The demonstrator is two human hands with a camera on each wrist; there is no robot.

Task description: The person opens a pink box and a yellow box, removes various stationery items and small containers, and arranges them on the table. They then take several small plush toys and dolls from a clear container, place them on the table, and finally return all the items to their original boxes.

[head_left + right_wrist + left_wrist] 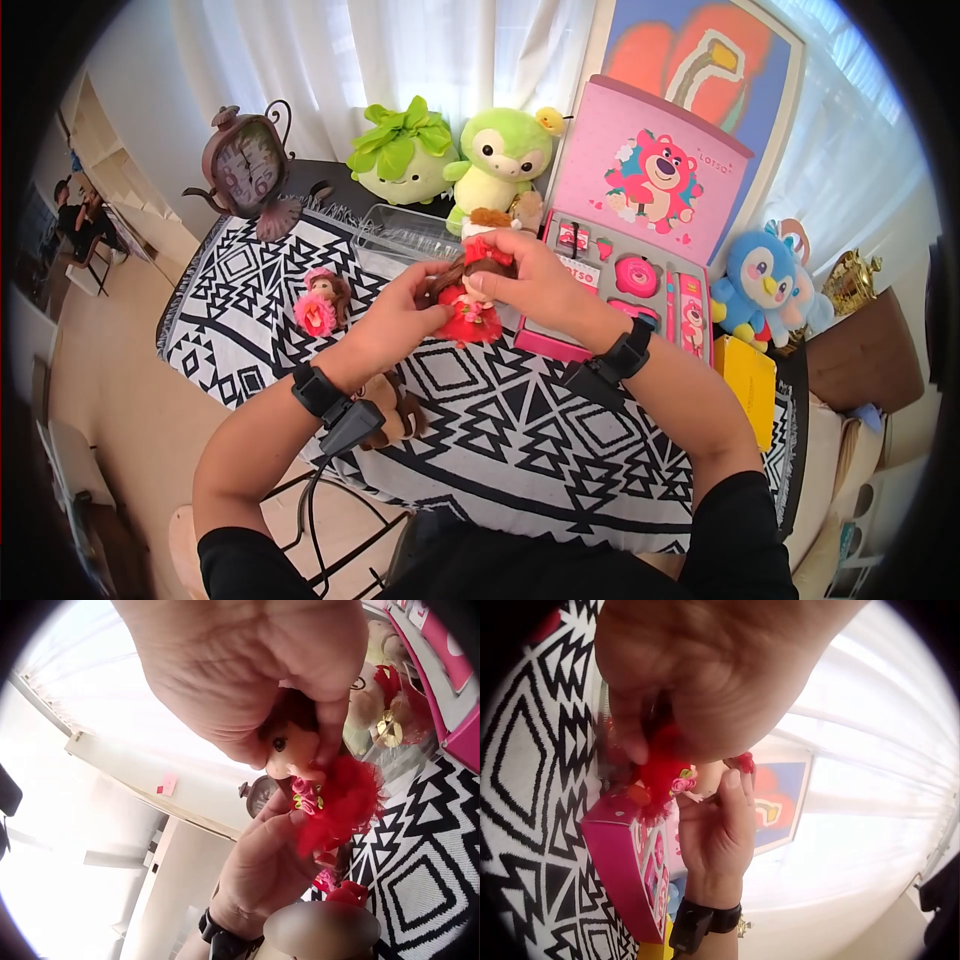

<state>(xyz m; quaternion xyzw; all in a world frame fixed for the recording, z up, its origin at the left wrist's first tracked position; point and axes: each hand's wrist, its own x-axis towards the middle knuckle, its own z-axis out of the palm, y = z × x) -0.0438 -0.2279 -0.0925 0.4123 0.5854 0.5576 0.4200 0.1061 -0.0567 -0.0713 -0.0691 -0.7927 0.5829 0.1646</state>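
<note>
A small doll [468, 318] with brown hair, a red bow and a red tulle dress is held between both hands over the patterned cloth. My left hand [392, 312] grips it at the dress and back. The fingers of my right hand [545, 283] pinch its head from the other side. In the right wrist view the doll's face [289, 754] shows under the right fingers, with pink roses [306, 796] at its chest. Part of the red dress [662, 769] is visible below the left palm in the left wrist view.
Another doll [318, 308] in pink lies left on the black-and-white cloth [570, 440]. Behind are a clear plastic box [395, 238], a clock [248, 165] and green plush toys [500, 160]. An open pink gift box [640, 180], blue plush [755, 280] and yellow box [747, 385] stand right.
</note>
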